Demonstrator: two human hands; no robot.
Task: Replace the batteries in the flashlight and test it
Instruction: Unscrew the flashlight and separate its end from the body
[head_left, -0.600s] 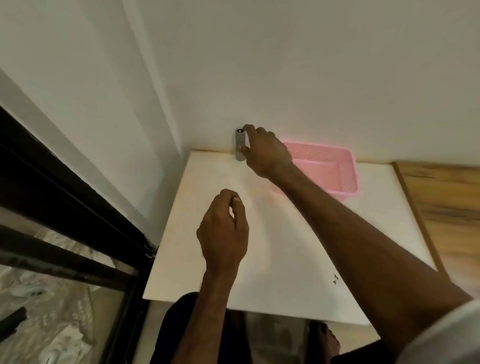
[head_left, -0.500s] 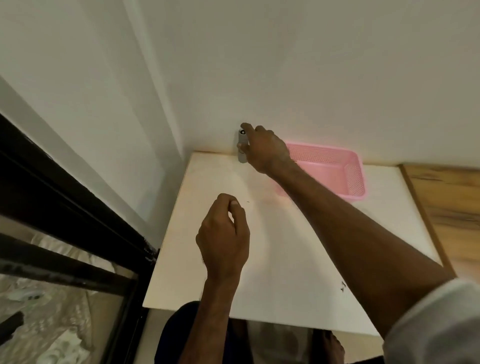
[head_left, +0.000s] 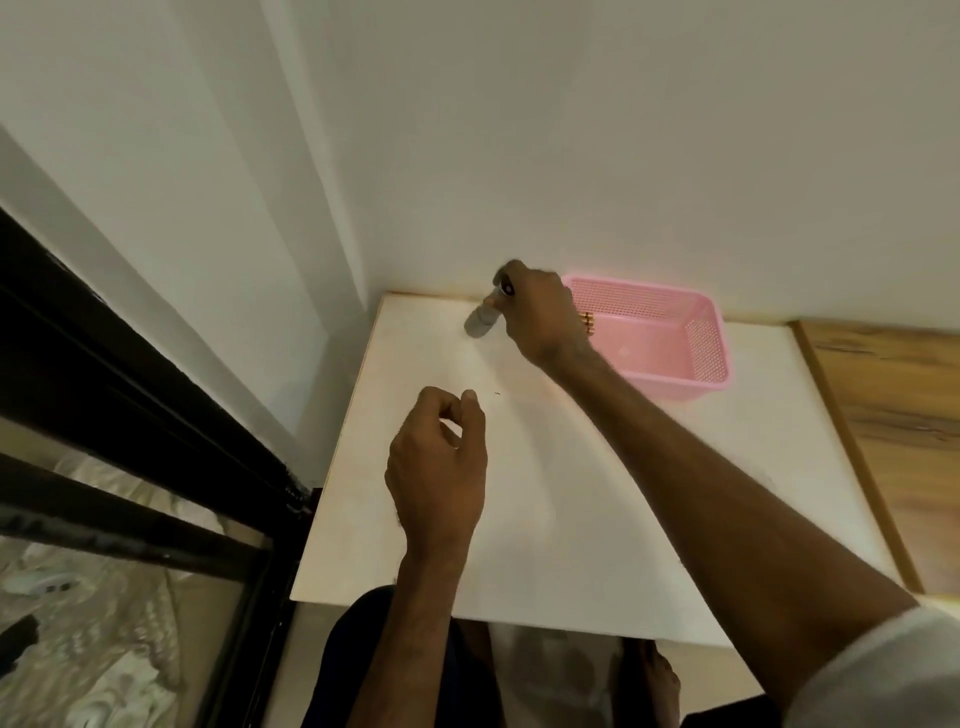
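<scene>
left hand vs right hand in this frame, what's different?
Grip: the right hand grips the grey flashlight; the left hand has curled fingers with nothing visible in them.
Place: the right hand is at the far edge of the table beside the pink basket; the left hand is nearer the person, over mid-table.
Shared: both are bare, backs toward the camera.

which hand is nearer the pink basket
Right. The right hand grips the flashlight beside the pink basket's left end; the left hand hovers mid-table, farther away.
</scene>
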